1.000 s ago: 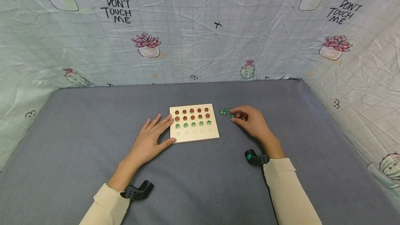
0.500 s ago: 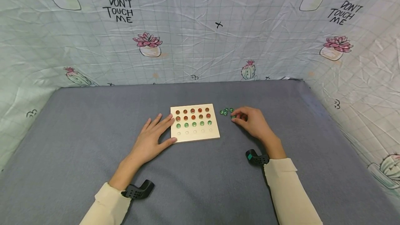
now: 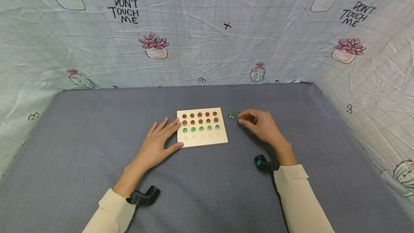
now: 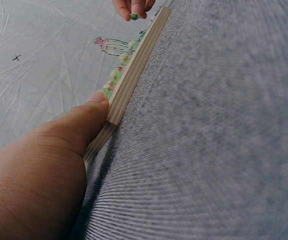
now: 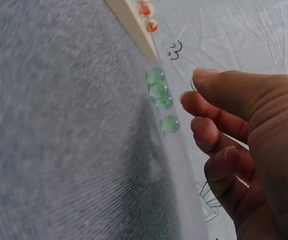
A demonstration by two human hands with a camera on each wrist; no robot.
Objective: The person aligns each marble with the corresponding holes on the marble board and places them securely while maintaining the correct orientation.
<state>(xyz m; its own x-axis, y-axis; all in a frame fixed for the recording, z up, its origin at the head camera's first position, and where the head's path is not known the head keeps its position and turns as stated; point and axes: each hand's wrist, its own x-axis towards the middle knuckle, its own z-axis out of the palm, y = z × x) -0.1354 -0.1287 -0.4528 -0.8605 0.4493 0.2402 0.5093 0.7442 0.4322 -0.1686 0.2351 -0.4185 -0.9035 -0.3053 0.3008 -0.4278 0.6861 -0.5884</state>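
Observation:
A pale wooden board [image 3: 197, 142] with rows of round hollows lies mid-table. Its two back rows hold reddish-brown marbles [image 3: 200, 121], the third row green marbles [image 3: 201, 128]; the front row's hollows are bare. My left hand [image 3: 156, 146] is spread flat at the board's left edge, fingertips on its rim and thumb at the front corner. To the right of the board, my right hand [image 3: 262, 127] pinches a green marble [image 4: 134, 16] between thumb and index finger, slightly above the table. Several loose green marbles [image 5: 159, 91] lie between the board and this hand.
A grey cloth covers the table [image 3: 207, 182]. Behind it and at both sides hangs a printed fabric curtain [image 3: 207, 39] with cactus drawings. Black camera mounts [image 3: 143, 196] sit on both wrists.
My right hand has lifted slightly from the table with the green marble between its fingertips. The left hand keeps its place on the board. The view has shifted a little.

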